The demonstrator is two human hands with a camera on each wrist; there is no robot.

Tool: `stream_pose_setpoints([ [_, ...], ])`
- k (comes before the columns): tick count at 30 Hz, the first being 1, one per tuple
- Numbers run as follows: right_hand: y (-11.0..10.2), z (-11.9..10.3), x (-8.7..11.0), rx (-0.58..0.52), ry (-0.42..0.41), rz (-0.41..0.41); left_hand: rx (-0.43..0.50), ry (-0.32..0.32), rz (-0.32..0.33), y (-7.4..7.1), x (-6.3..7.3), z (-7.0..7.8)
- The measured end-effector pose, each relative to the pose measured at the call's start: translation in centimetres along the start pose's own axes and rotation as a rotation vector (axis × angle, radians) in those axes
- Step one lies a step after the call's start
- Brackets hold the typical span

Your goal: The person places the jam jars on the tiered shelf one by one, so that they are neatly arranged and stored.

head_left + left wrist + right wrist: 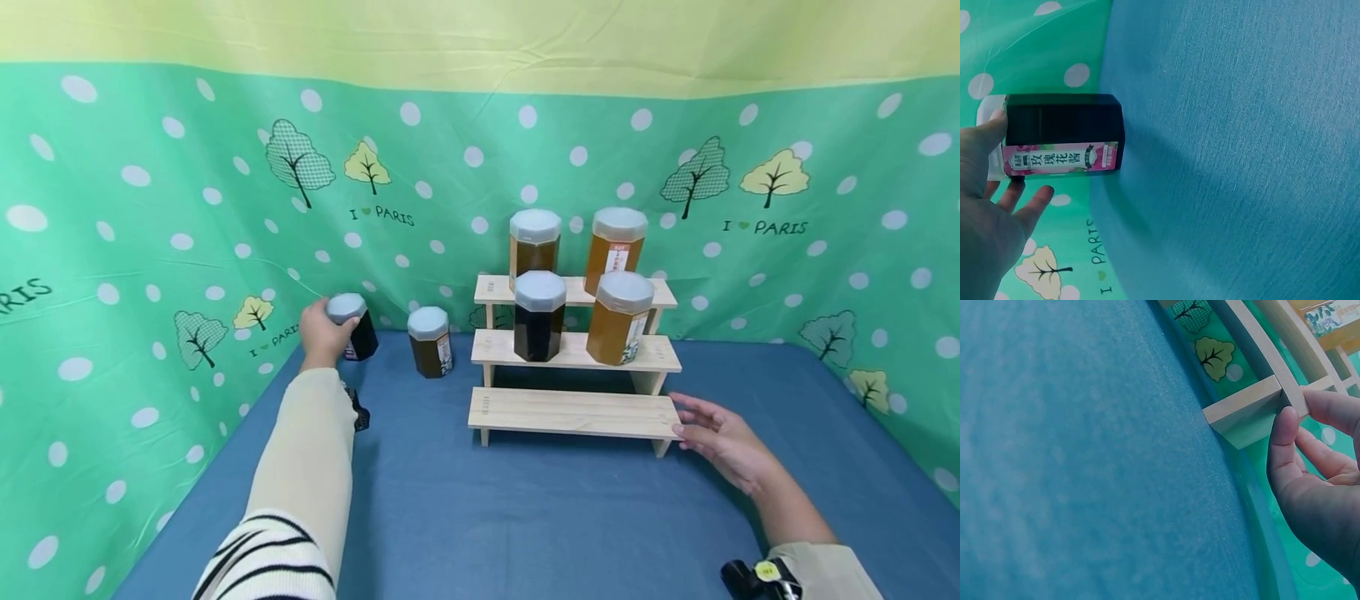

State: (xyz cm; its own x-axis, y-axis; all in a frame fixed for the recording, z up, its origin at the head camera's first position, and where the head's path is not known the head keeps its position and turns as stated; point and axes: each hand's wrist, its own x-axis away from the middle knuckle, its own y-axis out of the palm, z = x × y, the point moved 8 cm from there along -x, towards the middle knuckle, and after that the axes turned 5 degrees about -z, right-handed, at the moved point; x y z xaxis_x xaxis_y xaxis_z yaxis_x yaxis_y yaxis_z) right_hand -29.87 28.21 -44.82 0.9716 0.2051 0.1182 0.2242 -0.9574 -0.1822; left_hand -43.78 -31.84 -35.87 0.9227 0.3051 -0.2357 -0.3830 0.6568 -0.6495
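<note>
Black jar (pixel 364 340): faceted, pale lid (pixel 996 164), pink label (pixel 1060 159); at the far-left corner of the table (pixel 480 517).
Left hand (pixel 322 337): thumb and fingers curled about the lid.
Right hand (pixel 720 443): pinches the front-right end of the wooden stand (pixel 573 410).
Lid: partly covered by fingers.
Contents: too dark to make out.
</note>
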Motion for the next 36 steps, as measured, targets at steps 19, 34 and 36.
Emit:
stream_pose_setpoints([
  [19,-0.2,0.0,0.0,-0.008,0.001,0.004,0.228,-0.043,-0.018,-0.2,0.5,-1.8],
  [34,0.1,0.0,0.0,0.001,-0.015,-0.006,0.349,-0.111,-0.100,0.1,1.8,-3.1],
  [36,0.1,0.0,0.0,-0.001,-0.015,-0.005,0.356,-0.119,-0.104,0.0,2.0,-3.2],
])
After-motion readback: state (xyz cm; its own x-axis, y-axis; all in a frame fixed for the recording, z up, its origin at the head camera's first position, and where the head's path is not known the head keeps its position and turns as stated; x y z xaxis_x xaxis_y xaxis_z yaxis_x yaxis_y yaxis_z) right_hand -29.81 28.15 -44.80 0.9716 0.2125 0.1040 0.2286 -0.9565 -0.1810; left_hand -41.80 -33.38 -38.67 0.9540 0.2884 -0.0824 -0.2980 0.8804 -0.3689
